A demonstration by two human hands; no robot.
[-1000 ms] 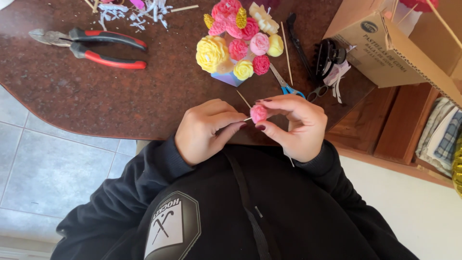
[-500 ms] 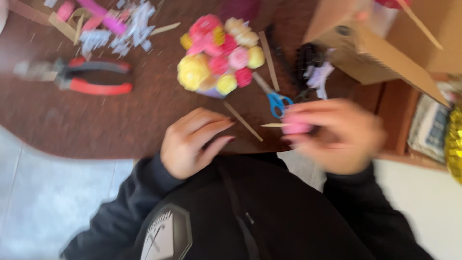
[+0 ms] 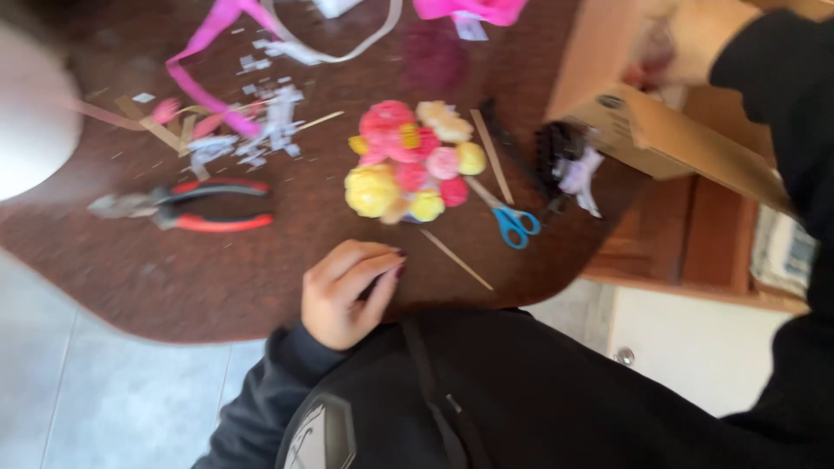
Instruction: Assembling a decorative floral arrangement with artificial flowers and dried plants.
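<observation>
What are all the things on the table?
Table: one, dark brown, under everything.
Flower cluster: one, pink and yellow, table centre.
Pliers: one, red-and-black handles, left.
Scissors: one, blue handles, right of the flowers.
Wooden stick: one, tan, near the table's front edge.
Ribbon: one, pink, top left.
Cardboard box: one, brown, top right.
Left hand: resting on the table edge, holding nothing.
Right hand: blurred, reaching into the box.
</observation>
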